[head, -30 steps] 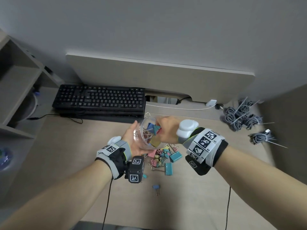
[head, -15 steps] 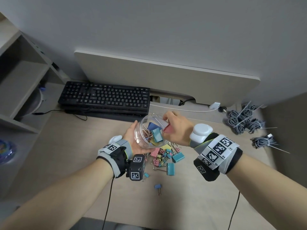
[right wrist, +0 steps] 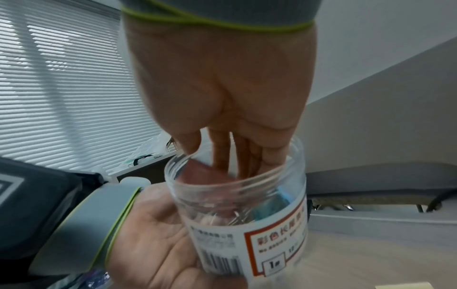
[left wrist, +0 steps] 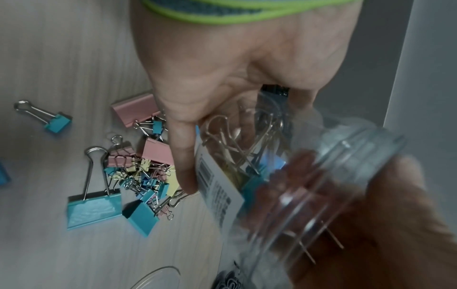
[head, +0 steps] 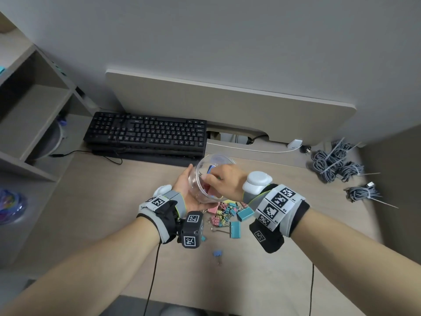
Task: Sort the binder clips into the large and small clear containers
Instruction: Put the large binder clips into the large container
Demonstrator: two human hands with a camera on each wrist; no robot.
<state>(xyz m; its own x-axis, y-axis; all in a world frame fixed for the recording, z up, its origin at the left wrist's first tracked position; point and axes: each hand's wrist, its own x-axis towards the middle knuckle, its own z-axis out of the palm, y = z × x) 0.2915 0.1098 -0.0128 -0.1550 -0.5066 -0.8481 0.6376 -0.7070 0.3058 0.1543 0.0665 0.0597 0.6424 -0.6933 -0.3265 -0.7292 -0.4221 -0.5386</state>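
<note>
A small blue binder clip point(head: 218, 253) lies alone on the table point(head: 114, 201), nearest the person. Just beyond it a heap of binder clips point(head: 229, 213) in pink, teal, yellow and blue sits on the wood, with two large teal ones at its near and right edges.

Above and just behind the heap, the left hand point(head: 185, 189) grasps the large clear container point(head: 210, 179) from below, palm and curled fingers wrapped around its labelled wall, holding it tilted with its mouth toward the right hand. The container already holds several large clips, pink and blue ones among silver wire handles.

The right hand point(head: 224, 182) has its fingers point(right wrist: 247, 156) dipped together into the container's mouth, against a pink clip point(right wrist: 205, 172) just inside the rim; whether they pinch it or have let go cannot be told.

Farther back a black keyboard point(head: 148, 133) rests against the table's rear panel, and bundles of grey cable point(head: 332, 160) lie at the far right.
</note>
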